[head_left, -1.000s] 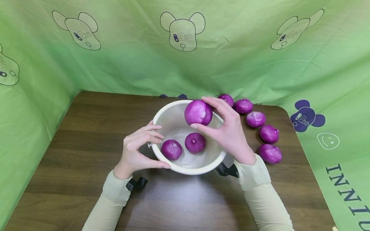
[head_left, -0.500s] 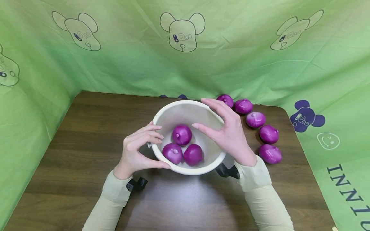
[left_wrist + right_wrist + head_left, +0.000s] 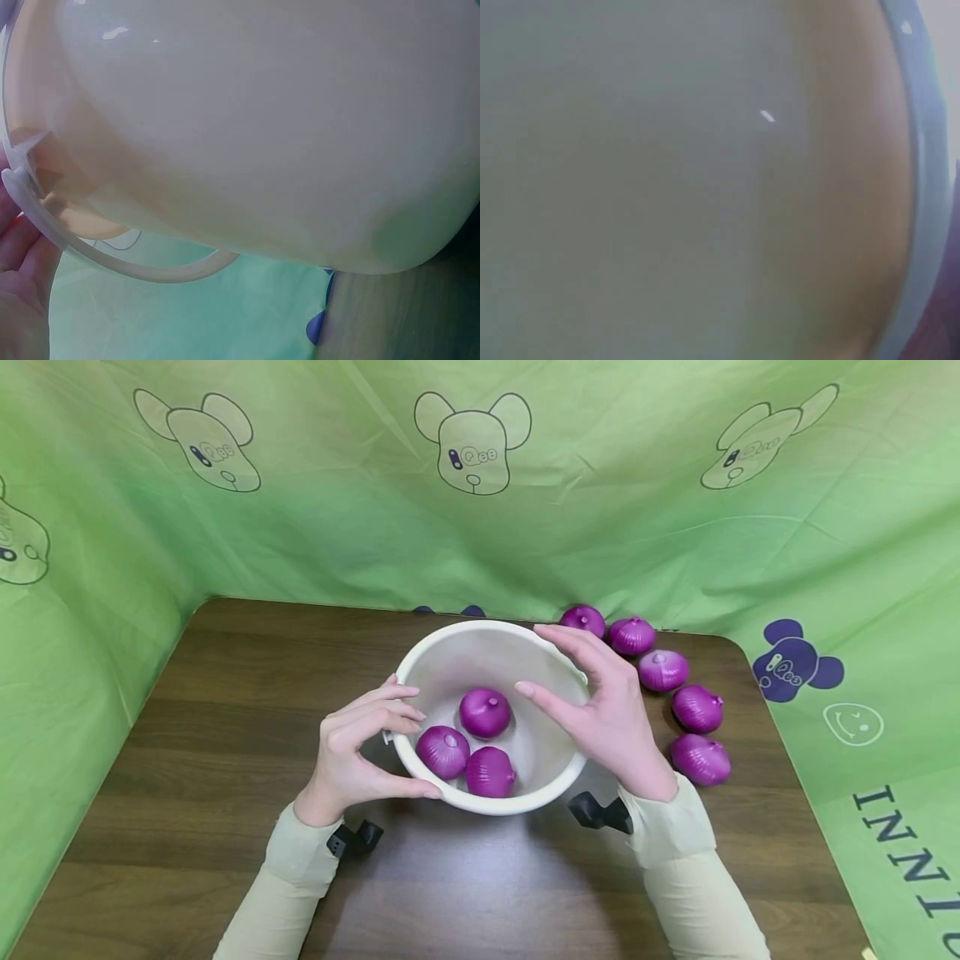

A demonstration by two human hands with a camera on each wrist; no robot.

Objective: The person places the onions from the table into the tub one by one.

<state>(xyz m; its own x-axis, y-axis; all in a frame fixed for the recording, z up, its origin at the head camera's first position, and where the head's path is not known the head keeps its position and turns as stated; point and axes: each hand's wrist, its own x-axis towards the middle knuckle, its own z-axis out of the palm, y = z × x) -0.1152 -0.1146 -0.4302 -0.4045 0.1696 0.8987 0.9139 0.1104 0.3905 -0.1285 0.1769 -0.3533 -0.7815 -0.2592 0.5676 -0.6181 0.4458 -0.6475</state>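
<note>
A white bucket [image 3: 551, 727] stands on the table, with three purple onions inside: one at the back [image 3: 484, 712], another onion [image 3: 443, 752] at the left, and a third onion [image 3: 491, 772] at the front. My left hand [image 3: 360, 752] holds the bucket's left rim, thumb along the front edge and fingers over the side. Over the right rim hovers my right hand [image 3: 600, 710], thumb and fingers spread apart and holding nothing. The left wrist view shows the bucket's outer wall [image 3: 262, 135] and its hanging handle [image 3: 157, 271]; the right wrist view is mostly filled by the wall [image 3: 667, 187].
Several more purple onions curve along the table's back right, from the far onion [image 3: 582, 620] to the near onion [image 3: 701, 759]. A green printed cloth [image 3: 330, 527] surrounds the brown wooden table [image 3: 225, 735] at the back and sides.
My right hand has let go of an onion, which dropped into the bucket, and the onions there shifted. That hand then drew slightly right. My left hand stays at the rim.
</note>
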